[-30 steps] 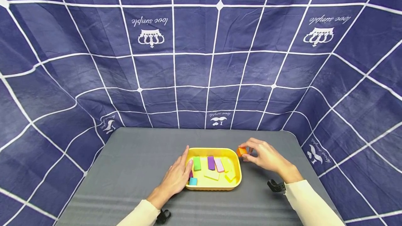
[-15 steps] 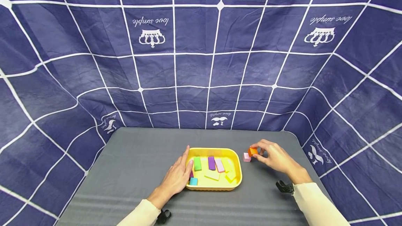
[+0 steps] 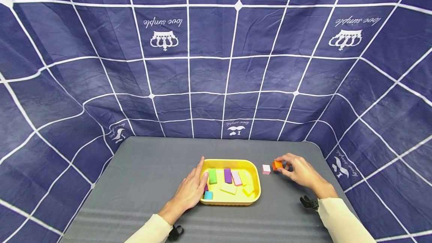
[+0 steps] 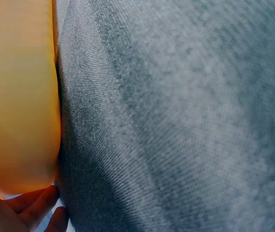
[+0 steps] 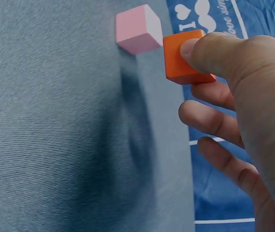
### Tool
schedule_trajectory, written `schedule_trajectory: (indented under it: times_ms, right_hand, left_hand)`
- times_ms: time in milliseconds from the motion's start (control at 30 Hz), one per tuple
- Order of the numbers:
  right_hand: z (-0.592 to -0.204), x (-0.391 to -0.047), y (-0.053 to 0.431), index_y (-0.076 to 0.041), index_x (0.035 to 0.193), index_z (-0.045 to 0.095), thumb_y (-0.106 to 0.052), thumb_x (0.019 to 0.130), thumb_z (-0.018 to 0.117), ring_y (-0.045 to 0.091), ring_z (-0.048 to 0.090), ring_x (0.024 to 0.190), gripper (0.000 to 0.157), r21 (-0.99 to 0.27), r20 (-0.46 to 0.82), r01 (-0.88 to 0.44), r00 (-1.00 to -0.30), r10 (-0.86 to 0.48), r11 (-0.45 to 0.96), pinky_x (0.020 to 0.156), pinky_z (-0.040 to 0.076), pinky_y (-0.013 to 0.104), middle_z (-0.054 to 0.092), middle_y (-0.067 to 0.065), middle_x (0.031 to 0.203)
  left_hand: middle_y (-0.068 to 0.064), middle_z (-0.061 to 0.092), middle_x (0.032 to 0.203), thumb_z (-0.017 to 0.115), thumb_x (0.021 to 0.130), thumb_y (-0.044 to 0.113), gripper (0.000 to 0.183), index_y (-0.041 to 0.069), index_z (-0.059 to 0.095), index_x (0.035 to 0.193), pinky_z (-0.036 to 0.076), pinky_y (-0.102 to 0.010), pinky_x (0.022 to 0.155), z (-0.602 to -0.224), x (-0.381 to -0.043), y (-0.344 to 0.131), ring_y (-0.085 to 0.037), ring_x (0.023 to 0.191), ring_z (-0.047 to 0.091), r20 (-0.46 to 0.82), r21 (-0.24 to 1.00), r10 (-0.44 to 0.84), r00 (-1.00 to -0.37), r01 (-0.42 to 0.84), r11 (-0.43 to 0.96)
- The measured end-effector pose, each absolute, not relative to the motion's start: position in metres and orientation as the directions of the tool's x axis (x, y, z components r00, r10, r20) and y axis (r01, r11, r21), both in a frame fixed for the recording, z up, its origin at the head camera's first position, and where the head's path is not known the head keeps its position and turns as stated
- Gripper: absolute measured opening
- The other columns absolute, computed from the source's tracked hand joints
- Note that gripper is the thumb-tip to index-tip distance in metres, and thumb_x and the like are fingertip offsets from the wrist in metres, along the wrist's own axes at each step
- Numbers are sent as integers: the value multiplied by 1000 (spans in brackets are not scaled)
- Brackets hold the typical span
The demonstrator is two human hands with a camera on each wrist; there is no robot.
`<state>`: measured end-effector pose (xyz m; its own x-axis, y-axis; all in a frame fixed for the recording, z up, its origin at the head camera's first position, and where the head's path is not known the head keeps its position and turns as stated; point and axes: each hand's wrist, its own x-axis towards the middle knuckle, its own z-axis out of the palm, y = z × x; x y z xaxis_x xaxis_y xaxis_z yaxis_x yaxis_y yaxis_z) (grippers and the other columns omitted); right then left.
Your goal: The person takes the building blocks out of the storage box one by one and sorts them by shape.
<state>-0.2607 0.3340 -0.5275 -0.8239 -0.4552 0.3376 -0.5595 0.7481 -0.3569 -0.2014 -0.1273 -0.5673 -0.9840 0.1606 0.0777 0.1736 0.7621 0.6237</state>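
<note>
In the head view my right hand (image 3: 300, 170) pinches an orange block (image 3: 277, 165) between thumb and fingers, right of the yellow tray (image 3: 233, 202). The right wrist view shows the thumb on one face of this block (image 5: 176, 60), other fingers loosely curled below. A pink block (image 5: 138, 30) sits on the grey cloth just left of it, apart from it. My left hand (image 3: 189, 190) rests along the tray's left side, fingers straight, thumb over the rim. The left wrist view shows the tray's outer wall (image 4: 21, 96) and several fingertips at its far end.
Inside the tray lie a green block (image 3: 212, 176), a purple block (image 3: 228, 176), a long pink block (image 3: 237, 178), a pale yellow block (image 3: 228, 189), a yellow piece (image 3: 248, 190) and a blue block (image 3: 208, 195). A navy curtain (image 3: 209, 74) surrounds the grey table (image 3: 152, 175).
My right hand has carried the orange block rightward from beside the tray's rim, past the pink block, then lowered it slightly. The pink block came into full view. My left hand stayed at the tray.
</note>
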Motion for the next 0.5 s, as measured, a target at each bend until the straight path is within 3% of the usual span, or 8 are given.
schedule_trajectory:
  times_ms: [167, 500]
  right_hand:
    - [-538, -261, 337, -14, 124, 85, -8, 97, 94, -10, 59, 80, 29, -394, 323, -551, -832, -450, 736, 69, 54, 23, 82, -3, 111]
    - [-554, -266, 337, -16, 121, 85, -9, 96, 95, -3, 62, 78, 27, -408, 276, -514, -857, -435, 754, 68, 53, 22, 81, -4, 108]
  left_hand:
    - [-18, 61, 172, 46, 126, 46, 70, 25, 22, 189, 47, -72, 128, -567, -200, -127, -42, 158, 61, 69, 628, 155, -985, 164, 761]
    - [-18, 60, 173, 46, 126, 45, 70, 26, 20, 189, 47, -72, 129, -567, -201, -127, -42, 159, 61, 68, 629, 154, -986, 163, 760]
